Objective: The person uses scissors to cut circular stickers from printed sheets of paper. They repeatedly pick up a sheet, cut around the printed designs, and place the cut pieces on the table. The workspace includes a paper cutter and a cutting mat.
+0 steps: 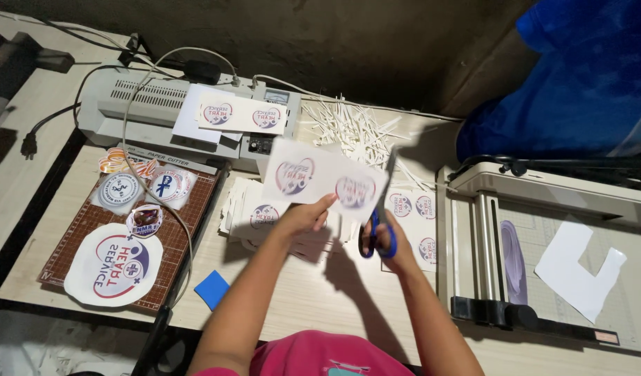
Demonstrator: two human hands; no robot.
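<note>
Above the stack of printed sheets, the left hand pinches a printed sheet taut while the right hand, fingers apparently curled through blue-handled scissors, cuts between its two round emblems.

I'm in a small print-craft workshop: my wooden table holds a laminator far left, paper trimmer right, printed round stickers and paper offcuts.
</note>
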